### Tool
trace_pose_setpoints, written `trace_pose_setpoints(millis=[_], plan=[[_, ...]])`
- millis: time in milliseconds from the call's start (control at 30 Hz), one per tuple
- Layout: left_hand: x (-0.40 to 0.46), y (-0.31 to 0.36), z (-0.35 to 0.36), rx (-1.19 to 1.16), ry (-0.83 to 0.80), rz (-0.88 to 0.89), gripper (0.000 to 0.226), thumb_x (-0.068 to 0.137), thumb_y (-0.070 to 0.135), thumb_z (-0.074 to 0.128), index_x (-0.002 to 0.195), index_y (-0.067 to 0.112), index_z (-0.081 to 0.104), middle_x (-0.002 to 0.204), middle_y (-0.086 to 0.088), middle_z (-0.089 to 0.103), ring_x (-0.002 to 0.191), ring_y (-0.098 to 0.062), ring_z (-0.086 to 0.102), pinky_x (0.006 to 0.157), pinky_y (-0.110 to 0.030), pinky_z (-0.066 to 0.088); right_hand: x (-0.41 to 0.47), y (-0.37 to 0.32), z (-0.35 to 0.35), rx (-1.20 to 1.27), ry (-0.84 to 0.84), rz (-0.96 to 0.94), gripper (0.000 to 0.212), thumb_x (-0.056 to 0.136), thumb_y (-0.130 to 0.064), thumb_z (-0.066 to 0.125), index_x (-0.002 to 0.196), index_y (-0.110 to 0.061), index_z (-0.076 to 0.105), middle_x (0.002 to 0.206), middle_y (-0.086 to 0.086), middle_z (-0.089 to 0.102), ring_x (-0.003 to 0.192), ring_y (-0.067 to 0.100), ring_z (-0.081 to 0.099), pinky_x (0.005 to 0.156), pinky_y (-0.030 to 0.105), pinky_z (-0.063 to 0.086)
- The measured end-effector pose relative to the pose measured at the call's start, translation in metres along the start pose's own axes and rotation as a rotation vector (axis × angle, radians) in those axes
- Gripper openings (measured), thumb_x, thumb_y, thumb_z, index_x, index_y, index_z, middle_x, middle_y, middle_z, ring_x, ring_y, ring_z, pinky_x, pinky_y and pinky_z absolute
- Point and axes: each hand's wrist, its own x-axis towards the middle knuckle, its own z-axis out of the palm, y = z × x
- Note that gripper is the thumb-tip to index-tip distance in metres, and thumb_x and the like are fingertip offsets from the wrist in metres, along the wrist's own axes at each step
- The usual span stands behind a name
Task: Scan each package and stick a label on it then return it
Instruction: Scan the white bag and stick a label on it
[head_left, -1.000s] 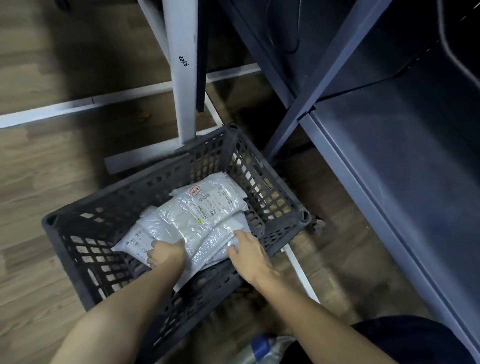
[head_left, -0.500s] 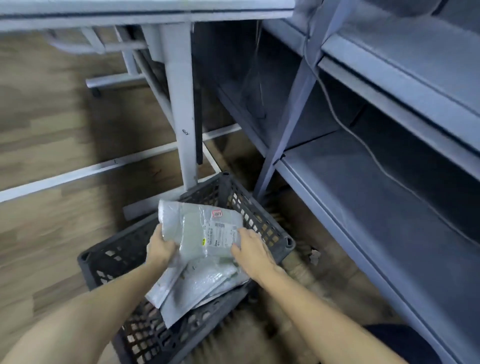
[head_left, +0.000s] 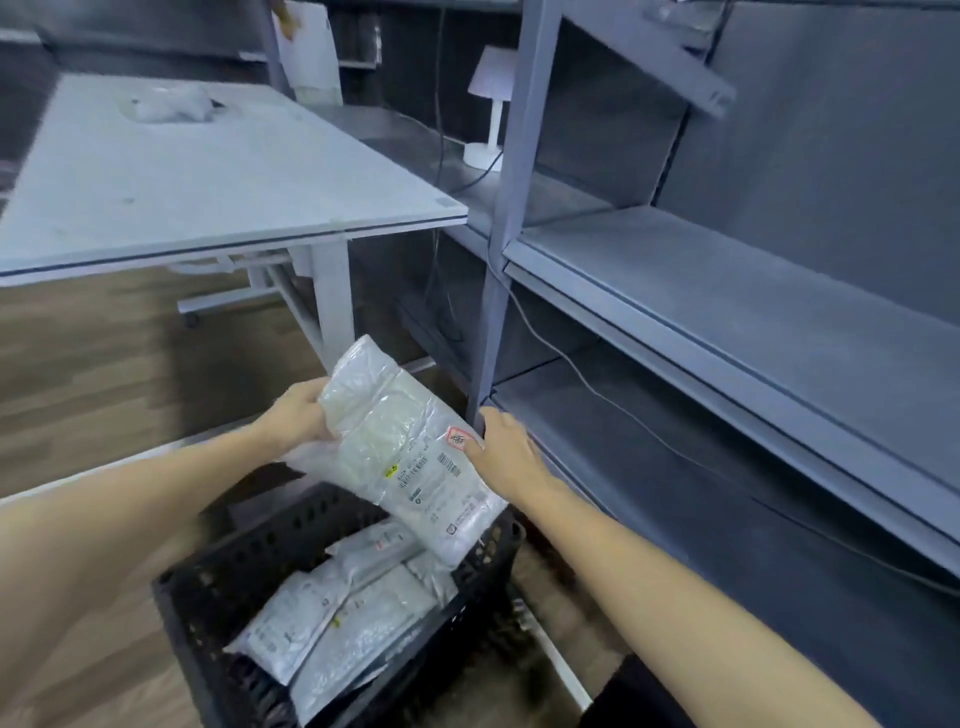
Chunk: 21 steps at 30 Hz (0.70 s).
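Observation:
A white plastic mailer package with a printed shipping label and a small red sticker is held in the air above the black plastic crate. My left hand grips its upper left edge. My right hand holds its right edge, thumb on the label side near the red sticker. Several more white packages lie inside the crate on the floor.
A white table stands ahead to the left, with a blurred pale object on its far part. Grey metal shelving fills the right side, a cable running across it. A small white lamp sits on a shelf behind.
Both hands have lifted the top package out of the crate and raised it. The view has tilted up from the crate, bringing the table top and the upper shelves into sight.

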Motion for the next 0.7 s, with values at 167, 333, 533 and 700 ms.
trace_pose_setpoints(millis=[167, 333, 533, 700], plan=[[0.002, 0.083, -0.009, 0.079, -0.084, 0.122, 0.028, 0.064, 0.012, 0.062, 0.087, 0.027, 0.068, 0.091, 0.005, 0.07, 0.085, -0.012, 0.063, 0.073, -0.029, 0.05, -0.006, 0.01, -0.065, 0.141, 0.053, 0.03, 0.066, 0.094, -0.047, 0.049, 0.147, -0.014, 0.029, 0.147, 0.01, 0.038, 0.134, 0.028, 0.037, 0.108, 0.044, 0.035], [0.011, 0.176, 0.003, 0.145, -0.148, 0.279, 0.047, 0.058, -0.009, 0.064, 0.095, 0.02, 0.065, 0.084, 0.011, 0.064, 0.082, -0.01, 0.056, 0.062, -0.016, 0.048, -0.022, 0.022, -0.145, 0.284, 0.112, 0.036, 0.059, 0.094, -0.051, 0.048, 0.142, -0.018, 0.04, 0.142, 0.004, 0.048, 0.127, 0.022, 0.048, 0.1, 0.035, 0.039], [0.01, 0.3, 0.053, 0.256, -0.181, 0.554, 0.039, 0.064, -0.013, 0.067, 0.099, 0.003, 0.063, 0.087, -0.001, 0.059, 0.082, -0.017, 0.054, 0.07, -0.025, 0.041, -0.068, 0.05, -0.243, 0.482, 0.287, -0.021, 0.033, 0.094, -0.041, 0.057, 0.081, -0.013, 0.048, 0.08, 0.003, 0.051, 0.071, 0.014, 0.048, 0.068, 0.028, 0.039], [-0.006, 0.364, 0.113, 0.079, 0.026, 0.868, 0.063, 0.071, -0.008, 0.066, 0.125, 0.02, 0.051, 0.117, -0.005, 0.061, 0.109, -0.017, 0.056, 0.09, -0.031, 0.046, -0.115, 0.083, -0.301, 0.721, 0.412, -0.008, 0.017, 0.093, -0.033, 0.063, 0.091, -0.016, 0.062, 0.086, -0.001, 0.069, 0.071, 0.01, 0.068, 0.062, 0.023, 0.055]])
